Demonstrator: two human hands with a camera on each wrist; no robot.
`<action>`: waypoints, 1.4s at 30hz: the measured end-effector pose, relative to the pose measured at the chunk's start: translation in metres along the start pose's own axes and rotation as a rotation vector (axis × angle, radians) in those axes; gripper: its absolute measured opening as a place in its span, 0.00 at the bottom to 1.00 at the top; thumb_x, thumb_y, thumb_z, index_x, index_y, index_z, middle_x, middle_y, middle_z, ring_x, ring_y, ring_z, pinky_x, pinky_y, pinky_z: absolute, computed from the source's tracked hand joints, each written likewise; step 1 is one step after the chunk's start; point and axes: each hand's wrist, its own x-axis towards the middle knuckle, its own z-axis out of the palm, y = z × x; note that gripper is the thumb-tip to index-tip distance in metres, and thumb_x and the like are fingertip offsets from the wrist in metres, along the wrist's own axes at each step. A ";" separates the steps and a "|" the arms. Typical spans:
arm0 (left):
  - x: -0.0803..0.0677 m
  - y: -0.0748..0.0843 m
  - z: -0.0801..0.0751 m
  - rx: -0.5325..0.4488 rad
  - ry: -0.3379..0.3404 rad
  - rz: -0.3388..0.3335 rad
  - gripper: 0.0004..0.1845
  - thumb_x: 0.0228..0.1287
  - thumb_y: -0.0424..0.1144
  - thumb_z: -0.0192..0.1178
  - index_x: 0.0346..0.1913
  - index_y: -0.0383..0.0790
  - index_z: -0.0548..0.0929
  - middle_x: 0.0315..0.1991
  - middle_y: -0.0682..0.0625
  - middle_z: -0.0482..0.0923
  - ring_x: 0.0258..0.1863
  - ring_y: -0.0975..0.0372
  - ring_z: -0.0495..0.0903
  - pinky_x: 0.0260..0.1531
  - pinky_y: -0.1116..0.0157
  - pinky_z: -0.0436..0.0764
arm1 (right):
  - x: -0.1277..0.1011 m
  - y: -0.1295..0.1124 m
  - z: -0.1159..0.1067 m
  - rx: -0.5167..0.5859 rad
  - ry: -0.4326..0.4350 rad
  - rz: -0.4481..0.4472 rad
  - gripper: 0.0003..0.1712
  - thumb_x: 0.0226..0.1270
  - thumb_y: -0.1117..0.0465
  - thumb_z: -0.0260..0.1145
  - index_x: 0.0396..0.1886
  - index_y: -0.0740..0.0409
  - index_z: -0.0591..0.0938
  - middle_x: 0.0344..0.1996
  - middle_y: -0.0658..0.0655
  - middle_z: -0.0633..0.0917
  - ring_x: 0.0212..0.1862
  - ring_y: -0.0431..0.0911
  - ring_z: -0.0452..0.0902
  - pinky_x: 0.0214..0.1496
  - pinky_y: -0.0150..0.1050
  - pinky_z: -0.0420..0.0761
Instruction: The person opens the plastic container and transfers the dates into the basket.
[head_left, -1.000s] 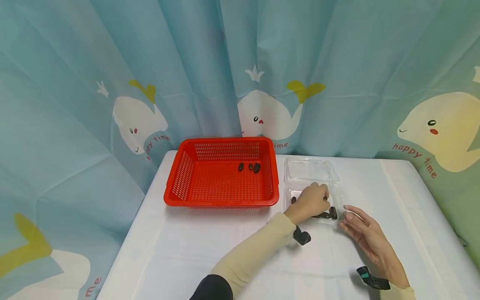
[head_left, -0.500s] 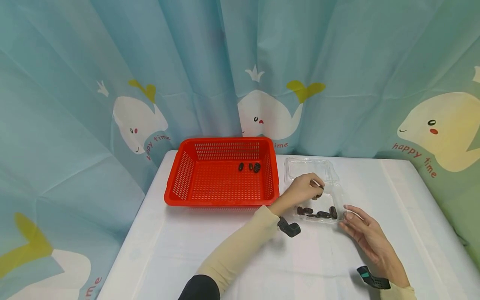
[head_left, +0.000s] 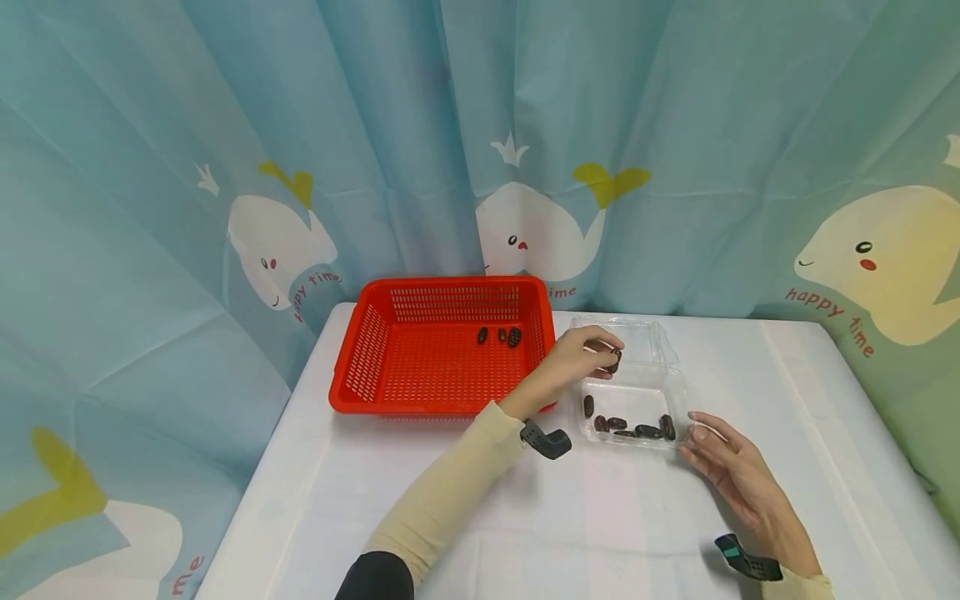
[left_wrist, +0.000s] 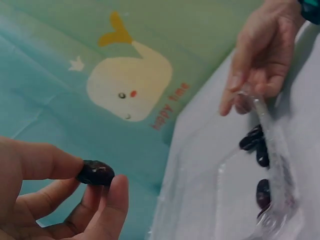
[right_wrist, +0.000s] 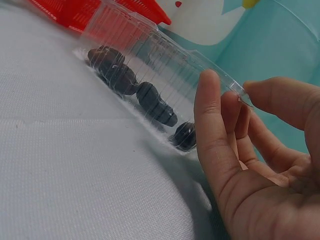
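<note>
Right of centre in the head view, the left hand is pinching a dark oval piece, which is appearing just where the clear box is meeting its raised lid. Lower left in the left wrist view, the piece is lying crosswise between the fingertips, its middle showing. Lower right in the head view, the right hand is gripping the box's lower right corner, beside similar dark pieces.
</note>
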 end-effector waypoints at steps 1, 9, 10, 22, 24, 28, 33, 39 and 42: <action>-0.001 0.000 -0.004 -0.009 -0.001 0.001 0.13 0.71 0.28 0.61 0.55 0.32 0.86 0.46 0.42 0.85 0.36 0.55 0.89 0.44 0.66 0.90 | 0.000 0.000 0.000 -0.009 0.006 0.005 0.17 0.81 0.67 0.58 0.55 0.39 0.82 0.42 0.43 0.85 0.43 0.35 0.84 0.55 0.32 0.87; -0.004 0.002 -0.032 -0.204 -0.055 -0.062 0.14 0.73 0.29 0.59 0.58 0.30 0.83 0.37 0.50 0.83 0.35 0.62 0.84 0.52 0.60 0.89 | 0.000 0.001 -0.001 0.012 -0.014 -0.006 0.18 0.81 0.68 0.57 0.55 0.40 0.82 0.42 0.44 0.85 0.43 0.36 0.84 0.55 0.32 0.87; -0.005 0.002 -0.036 -0.230 -0.062 -0.072 0.14 0.74 0.29 0.58 0.58 0.30 0.83 0.37 0.50 0.83 0.36 0.62 0.85 0.53 0.60 0.88 | 0.000 0.001 -0.001 0.016 -0.018 -0.007 0.18 0.81 0.68 0.57 0.55 0.40 0.82 0.42 0.44 0.86 0.43 0.36 0.84 0.55 0.33 0.87; -0.004 -0.004 -0.085 -0.205 -0.033 -0.172 0.18 0.75 0.30 0.58 0.63 0.32 0.81 0.48 0.47 0.83 0.45 0.58 0.85 0.60 0.57 0.85 | 0.000 0.001 -0.002 -0.014 -0.003 0.005 0.18 0.81 0.67 0.58 0.56 0.38 0.82 0.42 0.43 0.85 0.44 0.35 0.84 0.55 0.32 0.87; -0.003 -0.005 -0.096 -0.195 -0.005 -0.191 0.18 0.75 0.30 0.59 0.64 0.33 0.82 0.51 0.46 0.83 0.45 0.58 0.85 0.61 0.56 0.84 | 0.000 0.001 -0.002 -0.019 -0.002 0.003 0.18 0.81 0.67 0.58 0.56 0.38 0.81 0.43 0.43 0.85 0.44 0.35 0.84 0.55 0.32 0.87; -0.003 -0.008 -0.116 -0.196 0.042 -0.218 0.18 0.75 0.29 0.58 0.64 0.32 0.82 0.52 0.45 0.83 0.44 0.58 0.85 0.65 0.52 0.82 | 0.000 0.001 -0.002 -0.026 0.011 0.014 0.18 0.81 0.66 0.58 0.56 0.37 0.81 0.43 0.42 0.84 0.44 0.35 0.83 0.55 0.31 0.86; -0.001 -0.015 -0.141 -0.198 0.092 -0.275 0.19 0.75 0.29 0.59 0.65 0.33 0.82 0.57 0.42 0.83 0.51 0.53 0.86 0.69 0.49 0.78 | 0.000 0.001 -0.003 -0.024 0.015 0.022 0.17 0.82 0.65 0.58 0.57 0.36 0.80 0.44 0.42 0.83 0.45 0.34 0.82 0.56 0.31 0.86; 0.000 -0.028 -0.170 -0.136 0.170 -0.345 0.19 0.74 0.29 0.60 0.66 0.35 0.82 0.64 0.38 0.81 0.57 0.51 0.86 0.69 0.50 0.78 | 0.000 0.001 -0.002 -0.010 0.003 0.020 0.18 0.82 0.66 0.57 0.57 0.37 0.81 0.44 0.42 0.83 0.45 0.34 0.82 0.56 0.31 0.86; 0.000 -0.032 -0.182 -0.080 0.215 -0.374 0.18 0.74 0.30 0.61 0.64 0.36 0.84 0.63 0.40 0.81 0.55 0.53 0.85 0.66 0.52 0.81 | 0.000 0.001 -0.002 0.004 -0.002 0.019 0.18 0.82 0.66 0.57 0.57 0.38 0.81 0.43 0.42 0.83 0.45 0.35 0.82 0.56 0.31 0.86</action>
